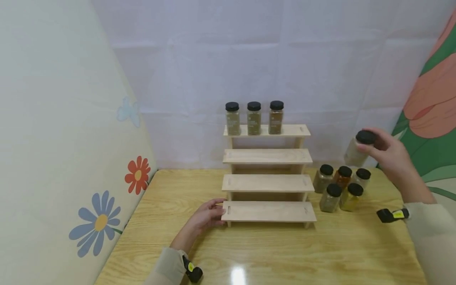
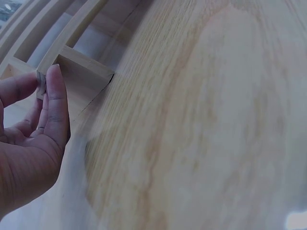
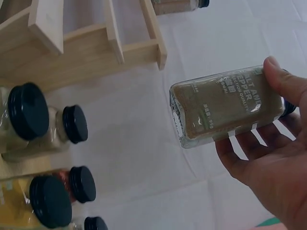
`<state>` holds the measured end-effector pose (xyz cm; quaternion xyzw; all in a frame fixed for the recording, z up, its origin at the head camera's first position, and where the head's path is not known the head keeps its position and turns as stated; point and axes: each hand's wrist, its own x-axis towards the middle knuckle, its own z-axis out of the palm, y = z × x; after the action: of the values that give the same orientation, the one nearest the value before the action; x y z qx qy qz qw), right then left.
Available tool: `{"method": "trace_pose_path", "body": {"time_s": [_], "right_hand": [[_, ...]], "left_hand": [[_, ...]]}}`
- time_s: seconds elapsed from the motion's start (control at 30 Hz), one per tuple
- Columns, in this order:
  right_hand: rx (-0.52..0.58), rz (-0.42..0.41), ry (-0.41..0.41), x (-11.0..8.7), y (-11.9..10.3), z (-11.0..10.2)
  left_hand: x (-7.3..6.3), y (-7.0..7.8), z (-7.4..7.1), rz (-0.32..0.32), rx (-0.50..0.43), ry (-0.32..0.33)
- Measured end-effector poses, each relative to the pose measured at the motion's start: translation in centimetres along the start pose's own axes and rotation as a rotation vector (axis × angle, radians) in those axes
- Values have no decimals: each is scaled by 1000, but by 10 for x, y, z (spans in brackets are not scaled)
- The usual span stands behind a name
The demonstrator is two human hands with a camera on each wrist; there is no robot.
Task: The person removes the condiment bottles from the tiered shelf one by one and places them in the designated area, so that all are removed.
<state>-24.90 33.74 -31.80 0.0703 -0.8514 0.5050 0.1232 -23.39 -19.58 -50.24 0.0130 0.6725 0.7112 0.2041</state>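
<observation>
Left hand (image 1: 206, 215): at the left end of the lowest shelf of the wooden rack (image 1: 268, 212), thumb and fingers pinching the board's edge.
Right hand (image 1: 392, 154): in the air at the right, fingers clamped round a glass jar near its black lid.
Held jar (image 1: 355, 153): tilted, above the jar cluster and right of the rack; brownish contents, white lettering including "PEPPER".
Rack: pale, four stepped shelves, standing on the wood-grain worktop (image 1: 267, 253).
Top shelf: three upright black-lidded jars (image 1: 254, 122) side by side.
Jar cluster (image 1: 342, 178): five black-lidded jars on the worktop, right of the rack; one yellow, one reddish.
Backdrop (image 1: 192, 71): creased pale cloth.
</observation>
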Motion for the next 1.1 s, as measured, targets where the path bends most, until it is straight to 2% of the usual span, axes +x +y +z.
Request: {"method": "trace_pose_path", "body": {"time_s": [0.17,0.37,0.5,0.77,1.1], "right_hand": [[-21,13,18,-9,13,-8],[57,17,35,-21,30,-17],[65,5,68,-26,40,-20],[-44,22,106,-39,61,-29],[-151,70,98,-51,88,-32]], "left_hand": [[-1,0,1,4,3,4],[-3,1,2,13,7,3],[-4,1,2,14,6,6],[-2,-1,1,17,1,13],[-4,1,3,12,-2,18]]}}
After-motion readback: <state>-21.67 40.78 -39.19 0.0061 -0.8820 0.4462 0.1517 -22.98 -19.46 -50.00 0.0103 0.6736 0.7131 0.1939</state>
